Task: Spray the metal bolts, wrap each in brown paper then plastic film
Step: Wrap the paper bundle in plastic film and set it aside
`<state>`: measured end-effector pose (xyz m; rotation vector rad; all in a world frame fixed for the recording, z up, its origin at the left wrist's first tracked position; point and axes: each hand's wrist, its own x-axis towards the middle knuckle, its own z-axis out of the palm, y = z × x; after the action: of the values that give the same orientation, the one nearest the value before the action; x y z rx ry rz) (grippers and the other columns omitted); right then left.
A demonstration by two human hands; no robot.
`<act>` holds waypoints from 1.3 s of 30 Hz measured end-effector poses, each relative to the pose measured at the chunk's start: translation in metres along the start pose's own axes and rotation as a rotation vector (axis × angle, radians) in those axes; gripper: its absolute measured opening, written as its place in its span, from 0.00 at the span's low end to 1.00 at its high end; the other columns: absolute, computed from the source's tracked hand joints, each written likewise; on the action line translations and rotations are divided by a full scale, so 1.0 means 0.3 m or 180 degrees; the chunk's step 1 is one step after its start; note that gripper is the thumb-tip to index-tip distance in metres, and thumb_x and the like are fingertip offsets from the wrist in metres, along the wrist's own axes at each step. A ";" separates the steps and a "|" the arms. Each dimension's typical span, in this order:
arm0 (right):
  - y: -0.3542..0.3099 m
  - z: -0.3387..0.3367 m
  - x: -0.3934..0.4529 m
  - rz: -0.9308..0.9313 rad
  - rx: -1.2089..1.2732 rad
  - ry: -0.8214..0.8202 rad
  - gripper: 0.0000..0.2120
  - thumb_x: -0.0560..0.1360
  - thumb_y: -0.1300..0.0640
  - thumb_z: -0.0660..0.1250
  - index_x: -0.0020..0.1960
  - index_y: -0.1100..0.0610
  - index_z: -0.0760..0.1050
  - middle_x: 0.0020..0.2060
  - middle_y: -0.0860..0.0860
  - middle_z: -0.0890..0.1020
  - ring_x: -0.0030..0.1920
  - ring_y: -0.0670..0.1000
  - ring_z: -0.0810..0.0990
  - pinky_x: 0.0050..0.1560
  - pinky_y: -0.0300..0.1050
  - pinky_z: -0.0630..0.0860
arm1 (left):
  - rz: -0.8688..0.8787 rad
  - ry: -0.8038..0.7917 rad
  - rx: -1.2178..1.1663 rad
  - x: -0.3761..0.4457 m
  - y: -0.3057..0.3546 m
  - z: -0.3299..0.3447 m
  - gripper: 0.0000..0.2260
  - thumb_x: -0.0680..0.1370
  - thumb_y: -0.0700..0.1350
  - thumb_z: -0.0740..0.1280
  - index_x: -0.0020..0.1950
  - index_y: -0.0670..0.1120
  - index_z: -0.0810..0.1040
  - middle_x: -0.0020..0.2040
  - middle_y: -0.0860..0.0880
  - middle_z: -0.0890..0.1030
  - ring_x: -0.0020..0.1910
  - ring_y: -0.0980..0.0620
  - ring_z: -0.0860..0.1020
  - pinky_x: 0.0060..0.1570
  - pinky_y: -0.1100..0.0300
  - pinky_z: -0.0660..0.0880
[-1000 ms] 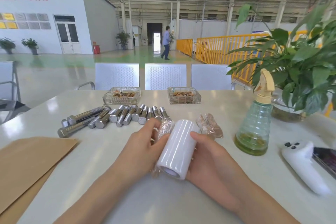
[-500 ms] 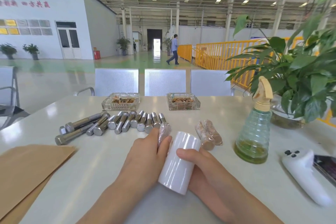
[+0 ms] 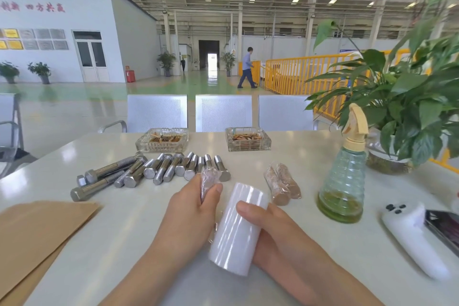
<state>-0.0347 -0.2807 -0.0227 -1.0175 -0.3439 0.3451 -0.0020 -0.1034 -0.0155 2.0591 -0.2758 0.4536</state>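
Observation:
My left hand [image 3: 191, 213] grips a bolt wrapped in brown paper and plastic film [image 3: 208, 180], its top sticking up above my fingers. My right hand [image 3: 270, 228] holds the white roll of plastic film [image 3: 238, 228] right beside it, thumb on top of the roll. Crinkled film shows between the roll and the wrapped bolt. Several bare metal bolts [image 3: 159, 169] lie in a row behind my hands. Two finished wrapped bolts [image 3: 282, 184] lie to the right. A stack of brown paper sheets [image 3: 37, 233] lies at the left. The green spray bottle [image 3: 344, 181] stands at the right.
Two glass ashtrays [image 3: 162, 140] [image 3: 248, 139] stand at the table's far side. A potted plant [image 3: 407, 112] is at the far right. A white device [image 3: 412, 236] and a dark phone [image 3: 444, 226] lie at the right edge. Metal chairs [image 3: 223, 112] stand behind the table.
The view has dropped slightly toward my hands. My left hand has turned the wrapped bolt more upright and closed in on the roll. A person in the far background has walked right.

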 end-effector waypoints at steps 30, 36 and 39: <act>-0.012 -0.014 0.000 0.0072 0.0200 0.0075 0.27 0.75 0.49 0.75 0.70 0.60 0.78 0.71 0.63 0.75 0.73 0.64 0.72 0.74 0.64 0.68 | -0.0266 -0.0435 -0.0422 -0.017 0.019 0.015 0.13 0.84 0.59 0.59 0.53 0.54 0.80 0.43 0.52 0.85 0.44 0.55 0.83 0.47 0.54 0.80; -0.036 -0.036 -0.012 -0.0069 0.0293 0.0397 0.29 0.70 0.54 0.76 0.68 0.65 0.77 0.63 0.67 0.80 0.67 0.66 0.78 0.71 0.66 0.71 | -0.0997 -0.1286 -0.1706 0.000 0.021 -0.056 0.10 0.85 0.41 0.60 0.57 0.42 0.81 0.52 0.39 0.85 0.46 0.47 0.83 0.45 0.57 0.78; -0.048 -0.036 0.007 -0.0081 0.0464 0.0629 0.36 0.64 0.53 0.75 0.69 0.66 0.73 0.55 0.67 0.83 0.56 0.67 0.84 0.55 0.61 0.81 | -0.0872 -0.1226 -0.1940 -0.005 0.007 -0.073 0.08 0.82 0.39 0.67 0.58 0.36 0.79 0.51 0.36 0.85 0.46 0.45 0.84 0.42 0.56 0.82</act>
<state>-0.0265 -0.2949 -0.0153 -0.8947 -0.1509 0.2405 -0.0086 -0.0854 -0.0043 1.5332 -0.3082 -0.1889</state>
